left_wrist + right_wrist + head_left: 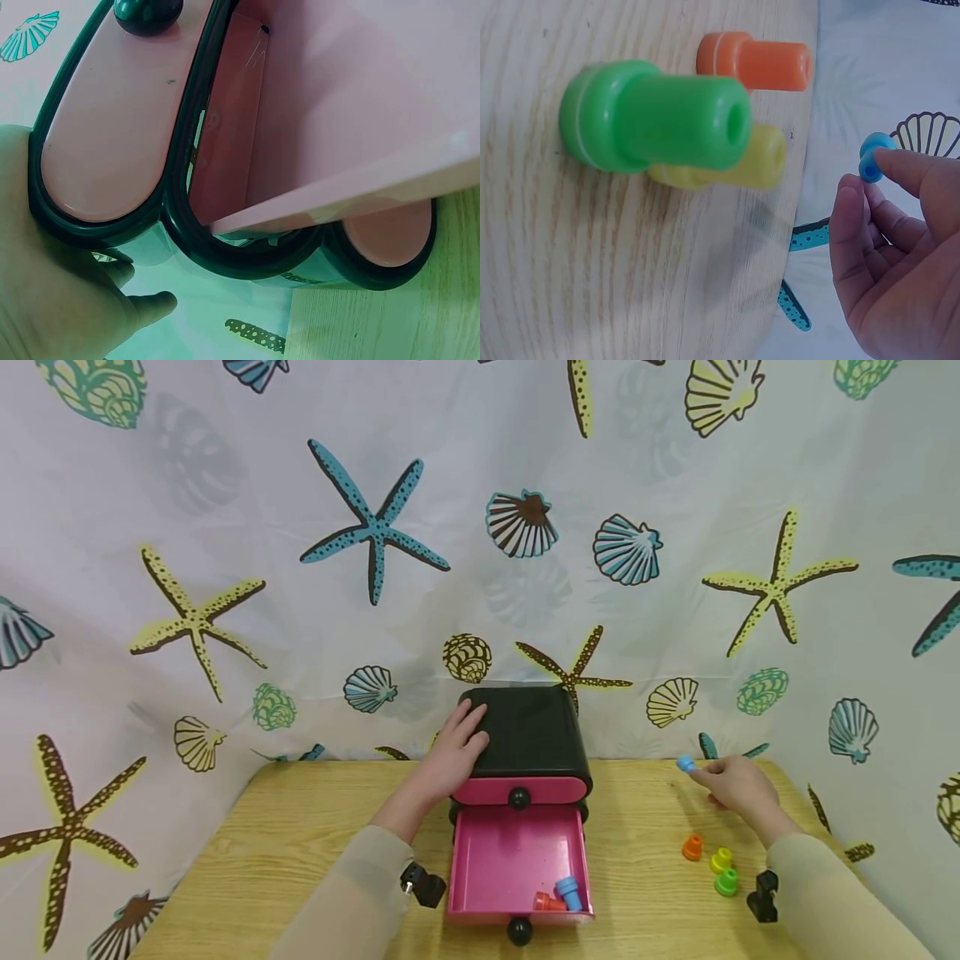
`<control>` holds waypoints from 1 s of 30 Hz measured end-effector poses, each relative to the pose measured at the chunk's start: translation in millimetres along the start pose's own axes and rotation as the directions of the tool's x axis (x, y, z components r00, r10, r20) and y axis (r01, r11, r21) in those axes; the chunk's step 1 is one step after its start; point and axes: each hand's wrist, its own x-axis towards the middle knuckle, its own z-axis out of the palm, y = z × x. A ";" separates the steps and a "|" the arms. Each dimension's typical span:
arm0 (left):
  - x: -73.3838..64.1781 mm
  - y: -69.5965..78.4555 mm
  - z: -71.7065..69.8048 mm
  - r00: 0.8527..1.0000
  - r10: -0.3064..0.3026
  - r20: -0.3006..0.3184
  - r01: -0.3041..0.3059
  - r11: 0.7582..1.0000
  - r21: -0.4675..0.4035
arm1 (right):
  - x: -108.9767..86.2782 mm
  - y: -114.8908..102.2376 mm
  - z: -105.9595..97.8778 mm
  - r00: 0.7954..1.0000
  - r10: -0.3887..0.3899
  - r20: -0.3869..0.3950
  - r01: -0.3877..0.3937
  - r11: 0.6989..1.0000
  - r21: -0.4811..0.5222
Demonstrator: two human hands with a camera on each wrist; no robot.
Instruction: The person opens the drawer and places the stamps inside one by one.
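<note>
Lying inside the pink drawer: a red peg, a blue peg.

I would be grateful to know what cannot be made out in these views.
- Top drawer: inside hidden by its closed front, head view.
- Yellow peg: partly behind the green peg, right wrist view.
- Held blue peg: partly covered by the right hand, right wrist view.
- Upper black knob: cut off by the top edge, left wrist view.
</note>
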 end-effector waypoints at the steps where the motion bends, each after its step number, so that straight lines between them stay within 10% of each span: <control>1: 0.3 -0.2 -0.2 1.000 0.001 0.001 -0.001 1.000 -0.005 | 0.2 0.5 0.1 1.000 -0.003 -0.001 0.003 1.000 0.005; 14: -11.2 17.6 -2.8 0.999 0.042 -0.013 -0.042 0.998 -0.037 | -2.3 -0.8 -4.5 1.000 0.016 -0.012 -0.015 0.998 0.054; 30: -3.8 5.5 -1.2 1.000 0.023 0.006 -0.023 0.999 -0.041 | -12.8 -4.1 -0.8 0.998 0.013 -0.054 -0.006 0.994 0.113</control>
